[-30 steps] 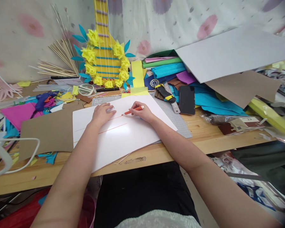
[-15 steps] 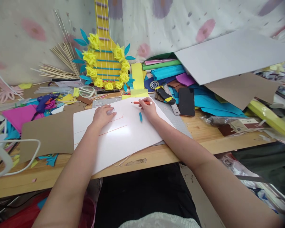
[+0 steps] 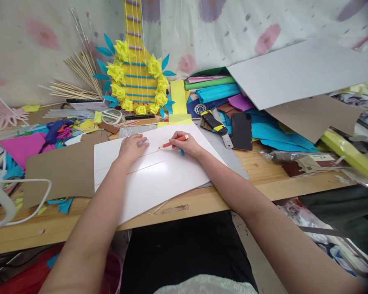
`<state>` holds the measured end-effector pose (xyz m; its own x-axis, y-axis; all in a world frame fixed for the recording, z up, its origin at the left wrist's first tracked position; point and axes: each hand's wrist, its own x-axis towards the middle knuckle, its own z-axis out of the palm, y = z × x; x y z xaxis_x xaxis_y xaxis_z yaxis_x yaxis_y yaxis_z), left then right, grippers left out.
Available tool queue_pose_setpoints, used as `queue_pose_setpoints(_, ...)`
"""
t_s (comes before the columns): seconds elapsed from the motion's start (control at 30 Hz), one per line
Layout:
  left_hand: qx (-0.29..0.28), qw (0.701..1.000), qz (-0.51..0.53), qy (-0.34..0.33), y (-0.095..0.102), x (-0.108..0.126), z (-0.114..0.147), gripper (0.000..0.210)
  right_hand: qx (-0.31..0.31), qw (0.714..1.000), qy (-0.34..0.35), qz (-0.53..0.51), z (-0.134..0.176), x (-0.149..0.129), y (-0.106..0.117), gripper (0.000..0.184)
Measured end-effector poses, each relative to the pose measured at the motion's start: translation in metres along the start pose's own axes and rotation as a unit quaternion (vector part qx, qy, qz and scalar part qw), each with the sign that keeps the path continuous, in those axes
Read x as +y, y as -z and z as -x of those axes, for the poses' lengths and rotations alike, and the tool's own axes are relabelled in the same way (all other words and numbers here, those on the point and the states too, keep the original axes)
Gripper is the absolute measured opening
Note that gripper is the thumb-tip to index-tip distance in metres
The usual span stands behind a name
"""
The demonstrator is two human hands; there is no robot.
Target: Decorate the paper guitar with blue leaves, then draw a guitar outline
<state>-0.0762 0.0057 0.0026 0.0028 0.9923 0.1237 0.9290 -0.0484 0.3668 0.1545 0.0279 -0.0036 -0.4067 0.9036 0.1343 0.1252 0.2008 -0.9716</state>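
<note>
A white board [image 3: 168, 183] lies tilted on the table, with a few thin orange-red lines on its left half. My right hand [image 3: 185, 145] grips an orange-red pencil [image 3: 174, 141], whose tip points left and meets the board near the right end of the upper line. Flat on the board to the left rests my left hand [image 3: 131, 148], fingers stretched out. A small pale grey piece [image 3: 142, 142] sits by its fingertips; its kind is unclear. Below my right hand shows part of a blue paper leaf [image 3: 182, 152].
Behind the board stands a yellow paper guitar [image 3: 139, 81] with yellow flowers. A black-yellow cutter [image 3: 214, 122], a metal ruler [image 3: 227, 141] and a phone [image 3: 241, 131] lie to the right on a grey mat [image 3: 237, 168]. Brown cardboard [image 3: 61, 175] and paper scraps lie left.
My right hand has moved left and slightly down with the pencil, bringing the tip to the upper line and partly covering the blue leaf. My left hand has barely shifted.
</note>
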Motion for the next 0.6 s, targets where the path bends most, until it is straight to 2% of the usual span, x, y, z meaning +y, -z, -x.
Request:
queue_pose_setpoints(0.33, 0.002, 1.0, -0.001, -0.007, -0.0016, -0.0021, -0.0011, 0.036, -0.031, 0.999, -0.013, 0.02, 0.0005, -0.004, -0.0018, 0.022)
queue_pose_setpoints(0.53, 0.0, 1.0, 0.0, -0.005, -0.0009, -0.0015, -0.0004, 0.037, 0.044, 0.999, 0.017, 0.02, -0.0027, -0.0021, -0.0006, 0.02)
queue_pose_setpoints(0.6, -0.001, 1.0, 0.0, -0.005, -0.0004, -0.0011, -0.0002, 0.037, 0.042, 0.999, 0.018, 0.016, -0.0025, -0.0018, 0.0004, 0.02)
